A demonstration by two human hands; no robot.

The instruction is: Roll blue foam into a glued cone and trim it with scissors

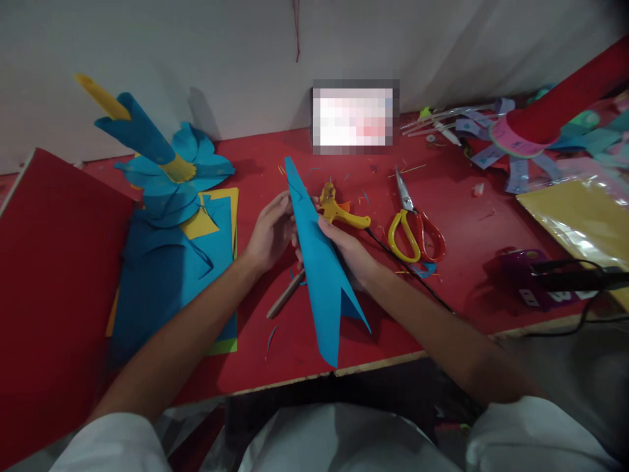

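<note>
A blue paper cone (322,262), rolled with its narrow tip pointing away and its wide end toward me, is held over the red table. My left hand (275,226) grips it from the left, its fingers partly hidden behind the paper. On the other side my right hand (351,249) pinches the cone's edge, thumb on top and fingers underneath. Just beyond lies a yellow glue gun (341,211) with a black cord. A grey glue stick (285,296) rests below the cone. Scissors (413,226) with one yellow and one red handle lie to the right.
At left, a blue paper flower (147,141) with a yellow centre stands behind stacked blue sheets (171,295). A red panel (59,288) rises beside them. A blurred-out screen (354,118) leans at the wall. Wrapped yellow sheets (580,216) and a purple box (528,275) lie right.
</note>
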